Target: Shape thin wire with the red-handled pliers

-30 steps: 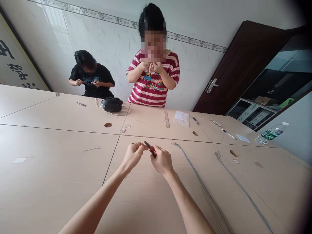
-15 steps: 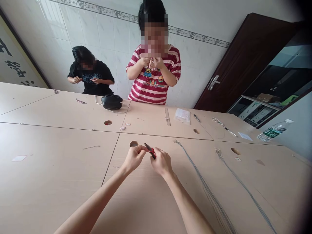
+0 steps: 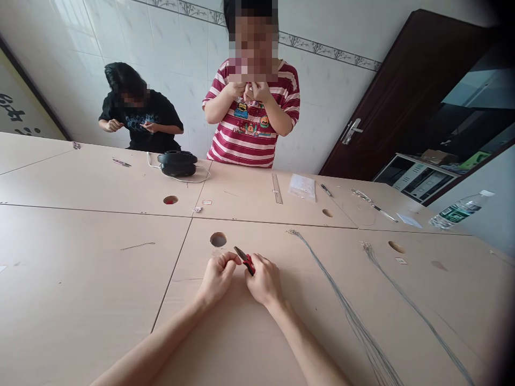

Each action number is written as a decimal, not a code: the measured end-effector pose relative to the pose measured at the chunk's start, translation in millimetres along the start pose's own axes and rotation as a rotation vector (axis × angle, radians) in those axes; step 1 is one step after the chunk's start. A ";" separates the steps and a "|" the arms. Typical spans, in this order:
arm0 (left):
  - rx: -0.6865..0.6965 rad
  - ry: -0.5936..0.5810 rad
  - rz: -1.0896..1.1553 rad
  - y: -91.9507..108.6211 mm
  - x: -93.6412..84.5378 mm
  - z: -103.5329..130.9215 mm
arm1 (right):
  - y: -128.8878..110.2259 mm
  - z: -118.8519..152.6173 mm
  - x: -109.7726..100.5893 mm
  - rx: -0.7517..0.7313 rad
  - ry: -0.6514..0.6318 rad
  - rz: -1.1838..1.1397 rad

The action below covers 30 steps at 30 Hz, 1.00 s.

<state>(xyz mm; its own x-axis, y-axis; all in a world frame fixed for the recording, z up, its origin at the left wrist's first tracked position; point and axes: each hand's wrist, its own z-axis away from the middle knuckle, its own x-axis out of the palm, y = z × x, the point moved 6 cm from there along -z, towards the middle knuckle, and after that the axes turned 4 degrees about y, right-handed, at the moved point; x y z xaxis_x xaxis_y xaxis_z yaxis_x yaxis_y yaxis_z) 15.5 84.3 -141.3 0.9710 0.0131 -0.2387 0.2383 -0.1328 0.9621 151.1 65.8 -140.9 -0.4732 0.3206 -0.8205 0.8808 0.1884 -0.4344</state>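
Observation:
My right hand (image 3: 264,277) is wrapped round a pair of small pliers (image 3: 246,261) with red handles and dark jaws, which point up and to the left. Close beside the jaws, my left hand (image 3: 219,273) is closed in a pinch between thumb and forefinger. Whatever lies in that pinch is too small to make out. A faint thin strand (image 3: 188,279) shows on the table to the left of my left wrist. Both hands are low over the tabletop, just in front of a round hole (image 3: 218,239).
Two bundles of grey cords (image 3: 336,289) (image 3: 414,305) lie to the right. Farther back are a black headset-like object (image 3: 177,163), a ruler (image 3: 277,188), a plastic bag (image 3: 302,187), a pen (image 3: 326,190) and a water bottle (image 3: 461,210). Two people (image 3: 251,118) (image 3: 139,115) work across the table.
The view has shifted slightly. My hands sit a little lower in the picture, with the pliers still in my right hand and the left pinch still closed beside the jaws.

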 end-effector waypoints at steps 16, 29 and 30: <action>-0.077 0.042 -0.028 -13.1 0.2 -0.8 | 2.8 -3.1 2.7 0.028 0.006 -0.010; -0.116 0.028 -0.037 -13.2 1.4 -0.9 | 3.0 -4.3 1.5 0.054 -0.019 -0.001; -0.120 0.027 -0.037 -12.8 1.3 -0.7 | 2.9 -4.5 1.2 0.057 -0.021 -0.002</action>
<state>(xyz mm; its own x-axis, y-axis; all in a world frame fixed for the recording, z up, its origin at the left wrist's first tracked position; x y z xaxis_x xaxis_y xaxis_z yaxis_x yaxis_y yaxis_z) 13.7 86.8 -153.9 0.9613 0.0423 -0.2721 0.2728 -0.0118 0.9620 153.0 70.9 -141.5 -0.4747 0.3009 -0.8271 0.8798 0.1352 -0.4557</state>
